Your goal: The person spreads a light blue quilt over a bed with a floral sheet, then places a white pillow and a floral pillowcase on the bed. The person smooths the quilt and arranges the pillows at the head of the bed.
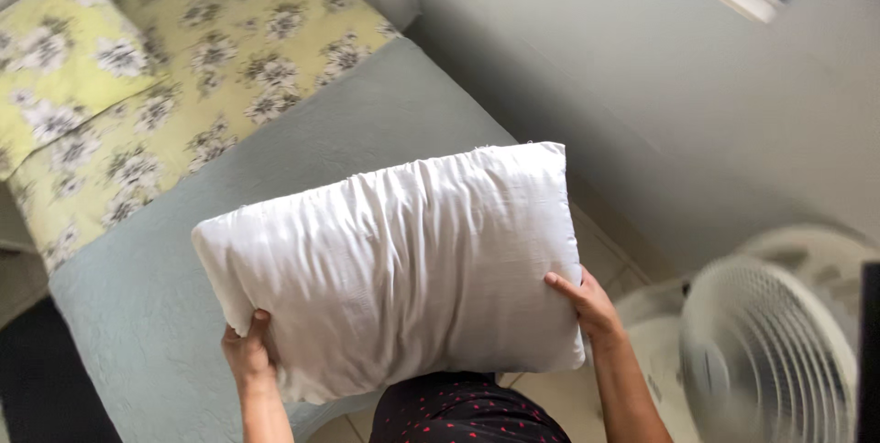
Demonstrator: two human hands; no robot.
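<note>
Head view: two hands (249, 351) (591, 306) grip one white pillow (394, 264).

Space in front of the body is taken up by the white pillow (394, 264), held between the left hand (246, 351) and the right hand (587, 306); both hands are pressed against its lower corners, so neither is free. The pillow hides whatever lies directly behind it.

Left and beyond: grey blanket (275, 159) lies flat and bare, open passage across it. Further up, flowered sheet (247, 40) with a flowered pillow (55, 58) on its left part, a soft raised obstacle.

Right: white fan (770, 351) stands near the right forearm, blocking that side. Grey wall (623, 95) closes the far right. Narrow strip of tiled floor (600, 255) between bed and wall.
</note>
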